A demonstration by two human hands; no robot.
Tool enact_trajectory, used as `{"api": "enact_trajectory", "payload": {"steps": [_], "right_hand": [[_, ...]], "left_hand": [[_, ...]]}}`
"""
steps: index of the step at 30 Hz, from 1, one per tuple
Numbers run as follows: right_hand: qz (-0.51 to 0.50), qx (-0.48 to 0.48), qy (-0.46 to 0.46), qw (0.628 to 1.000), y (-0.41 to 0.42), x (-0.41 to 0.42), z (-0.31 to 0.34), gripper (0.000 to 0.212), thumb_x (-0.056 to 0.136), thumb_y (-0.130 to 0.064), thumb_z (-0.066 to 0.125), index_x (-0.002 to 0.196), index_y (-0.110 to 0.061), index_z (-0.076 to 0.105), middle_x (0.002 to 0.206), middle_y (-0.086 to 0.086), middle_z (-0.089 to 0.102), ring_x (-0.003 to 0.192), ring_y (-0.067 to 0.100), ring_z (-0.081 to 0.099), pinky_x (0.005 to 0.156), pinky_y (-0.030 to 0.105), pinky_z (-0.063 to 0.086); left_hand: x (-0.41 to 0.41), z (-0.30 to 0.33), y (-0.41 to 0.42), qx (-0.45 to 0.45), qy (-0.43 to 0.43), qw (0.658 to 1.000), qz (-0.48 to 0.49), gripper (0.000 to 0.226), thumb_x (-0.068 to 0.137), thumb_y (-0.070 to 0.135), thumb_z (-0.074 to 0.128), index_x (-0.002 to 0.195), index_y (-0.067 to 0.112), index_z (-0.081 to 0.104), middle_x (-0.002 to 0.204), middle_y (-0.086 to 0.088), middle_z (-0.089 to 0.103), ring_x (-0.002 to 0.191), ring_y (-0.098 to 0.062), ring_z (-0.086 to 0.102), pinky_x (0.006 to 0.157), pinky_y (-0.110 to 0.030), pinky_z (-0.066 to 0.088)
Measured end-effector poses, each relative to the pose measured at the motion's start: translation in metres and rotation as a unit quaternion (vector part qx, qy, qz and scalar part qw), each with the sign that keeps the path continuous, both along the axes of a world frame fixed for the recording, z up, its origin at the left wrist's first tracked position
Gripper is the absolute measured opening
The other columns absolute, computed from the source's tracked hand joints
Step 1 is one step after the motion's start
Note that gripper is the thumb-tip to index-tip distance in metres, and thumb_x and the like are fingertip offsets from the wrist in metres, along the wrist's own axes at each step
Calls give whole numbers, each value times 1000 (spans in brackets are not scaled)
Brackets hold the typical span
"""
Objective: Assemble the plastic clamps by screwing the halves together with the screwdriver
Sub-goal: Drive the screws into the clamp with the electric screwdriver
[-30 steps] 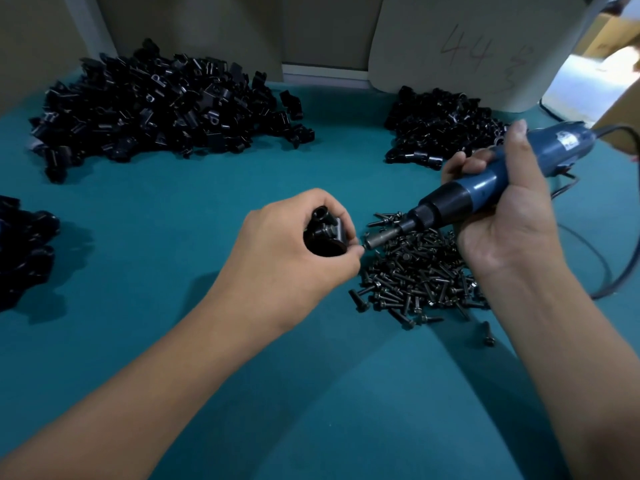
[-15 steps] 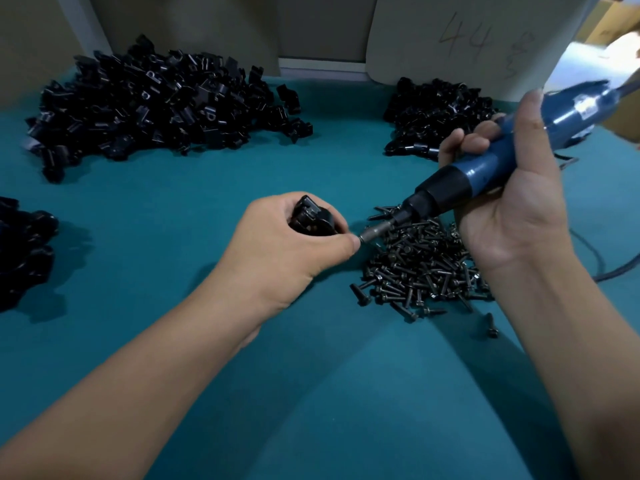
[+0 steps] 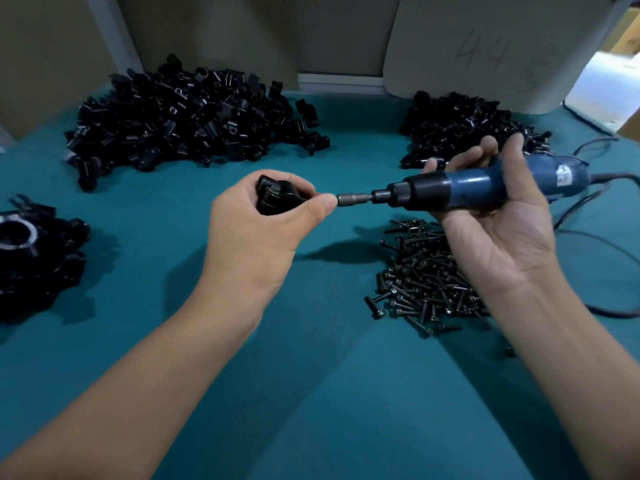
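My left hand (image 3: pixel 256 233) grips a black plastic clamp (image 3: pixel 275 199) above the teal table, fingers curled round it. My right hand (image 3: pixel 498 233) holds a blue electric screwdriver (image 3: pixel 478 192) lying level, its metal bit tip (image 3: pixel 349 199) pointing left and meeting the clamp beside my left thumb. A heap of dark screws (image 3: pixel 424 278) lies on the table under the right hand. The screw at the bit tip is hidden by my thumb.
A big pile of black clamp halves (image 3: pixel 187 116) sits at the back left, a smaller pile (image 3: pixel 460 126) at the back right. Black assembled pieces (image 3: pixel 31 251) lie at the left edge. The screwdriver cord (image 3: pixel 595 233) loops at right. A white bin (image 3: pixel 485 46) stands behind.
The screwdriver has swung from a downward tilt to level, and both hands have risen from the screw heap. The bit now sits against the clamp in my left hand.
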State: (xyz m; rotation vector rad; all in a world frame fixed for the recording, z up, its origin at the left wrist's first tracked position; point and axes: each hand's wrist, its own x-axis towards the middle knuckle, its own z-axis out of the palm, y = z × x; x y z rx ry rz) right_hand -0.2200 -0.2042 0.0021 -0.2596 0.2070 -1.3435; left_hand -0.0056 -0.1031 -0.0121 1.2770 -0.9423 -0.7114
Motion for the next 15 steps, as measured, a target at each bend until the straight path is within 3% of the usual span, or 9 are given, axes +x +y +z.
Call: {"api": "enact_trajectory", "payload": {"steps": [8,13,15], "right_hand": [[-35,42,-24,998,-1,-4,4,32,98,-20,76,118,-13,52,86,-2,60,69,14,61,106,59,52],[-51,38,-16,998,-5,-12,7,29,98,-22,77,112,-13,54,83,-1,61,68,15,62,103,58,54],[-50,29,-4,998,-6,-15,8,25,97,-23,78,108,-14,57,82,-2,62,68,15,63,102,55,55]], "left_hand": [[-3,-1,3,12,6,999,-33,24,84,24,90,100,20,72,71,12,68,56,-11,57,46,-21,45],[1,-4,-3,74,-14,995,-73,29,82,14,90,101,18,69,69,13,69,50,-8,49,48,-26,43],[3,-4,-3,95,-2,990,-108,31,73,15,86,98,18,69,76,-1,73,52,-15,47,51,-29,40]]}}
